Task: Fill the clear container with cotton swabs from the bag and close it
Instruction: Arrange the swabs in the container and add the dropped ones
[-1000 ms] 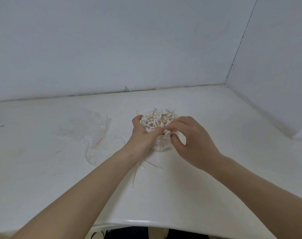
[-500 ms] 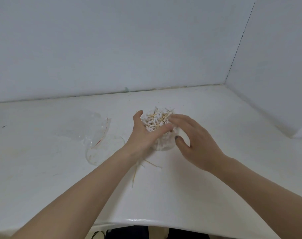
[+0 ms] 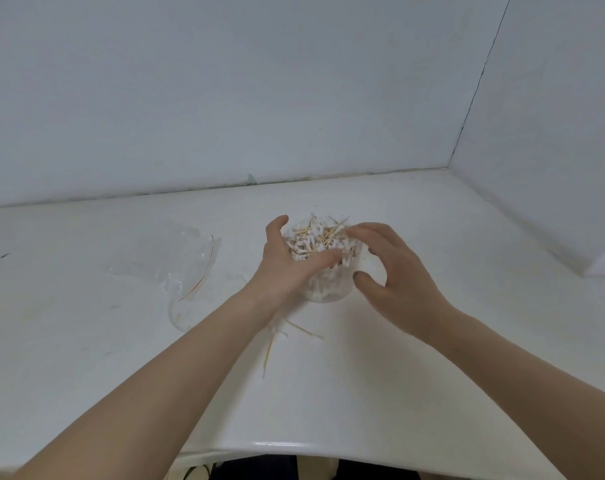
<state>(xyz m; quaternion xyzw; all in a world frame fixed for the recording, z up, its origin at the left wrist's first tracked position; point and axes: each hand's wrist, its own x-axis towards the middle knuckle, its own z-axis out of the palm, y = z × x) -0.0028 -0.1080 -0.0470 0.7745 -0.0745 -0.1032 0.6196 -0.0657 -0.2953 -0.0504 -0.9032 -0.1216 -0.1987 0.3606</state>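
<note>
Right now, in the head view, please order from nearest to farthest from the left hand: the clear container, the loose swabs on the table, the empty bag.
1. Clear container: touching the left hand, on its right.
2. Loose swabs: below the wrist, toward the person.
3. Empty bag: farthest, off to the left.

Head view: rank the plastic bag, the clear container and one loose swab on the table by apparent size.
1. plastic bag, flattened, largest
2. clear container, partly hidden by hands
3. loose swab, smallest

Clear container (image 3: 328, 289) upright, heaped with cotton swabs (image 3: 316, 242); empty bag (image 3: 169, 258) left.
</note>
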